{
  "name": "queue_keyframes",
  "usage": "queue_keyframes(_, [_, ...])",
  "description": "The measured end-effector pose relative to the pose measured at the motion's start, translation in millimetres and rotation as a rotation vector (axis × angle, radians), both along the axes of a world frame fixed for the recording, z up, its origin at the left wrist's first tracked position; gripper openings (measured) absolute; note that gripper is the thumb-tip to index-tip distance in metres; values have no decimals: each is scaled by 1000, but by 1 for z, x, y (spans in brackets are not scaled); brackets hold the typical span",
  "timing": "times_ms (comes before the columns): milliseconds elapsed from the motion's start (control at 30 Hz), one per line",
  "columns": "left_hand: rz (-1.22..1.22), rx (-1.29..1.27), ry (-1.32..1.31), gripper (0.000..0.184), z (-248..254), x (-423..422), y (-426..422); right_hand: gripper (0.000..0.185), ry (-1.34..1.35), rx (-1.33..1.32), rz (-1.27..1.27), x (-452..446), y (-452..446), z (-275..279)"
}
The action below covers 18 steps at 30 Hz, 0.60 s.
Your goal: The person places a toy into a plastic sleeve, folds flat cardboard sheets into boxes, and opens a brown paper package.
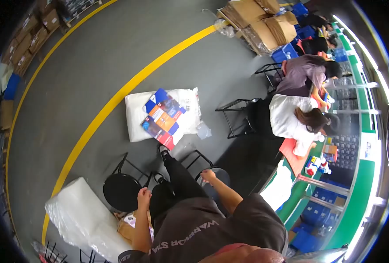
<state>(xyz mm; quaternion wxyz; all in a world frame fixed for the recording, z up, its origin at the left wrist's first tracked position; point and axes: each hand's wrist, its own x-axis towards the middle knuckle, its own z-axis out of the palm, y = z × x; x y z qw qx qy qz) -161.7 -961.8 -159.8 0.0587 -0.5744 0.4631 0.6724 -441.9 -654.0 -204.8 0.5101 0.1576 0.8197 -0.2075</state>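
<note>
My left hand [144,198] hangs beside my leg with its fingers curled in, close to a round black stool [119,193]. Over the edge of a second round stool [221,176] is my right hand [208,175], its fingers also curled together. I see no object in either hand. In front of my feet, a flat printed carton sheet [164,117] in blue, orange and red lies on a plump white plastic sack [135,111]. One of my shoes [163,151] is at the sheet's red end.
A plastic-wrapped white bundle [78,212] lies at lower left. Co-workers, one in a white top [288,115], sit along a green bench [364,186] at right, with stools [234,115] behind them. Stacked brown cardboard [264,33] stands at the back. Yellow lines [129,87] cross the grey floor.
</note>
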Motion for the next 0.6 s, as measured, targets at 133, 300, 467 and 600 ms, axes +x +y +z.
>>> queue_keyframes(133, [-147,42,-49,34,-74,-19,-19,32,68,-48,-38,22,-8,-25])
queue_keyframes(300, [-353,-155,-236,33,-129,-56,-33,39,-67,-260,-100,48,-6,-55])
queue_keyframes(467, [-268,-66,-216,32,-170,-77,-44,39,-145,-162,-244,50,-22,-34])
queue_keyframes(600, [-352,-243,-136,31,-177,-63,-19,39,-186,-70,-200,35,4,-20])
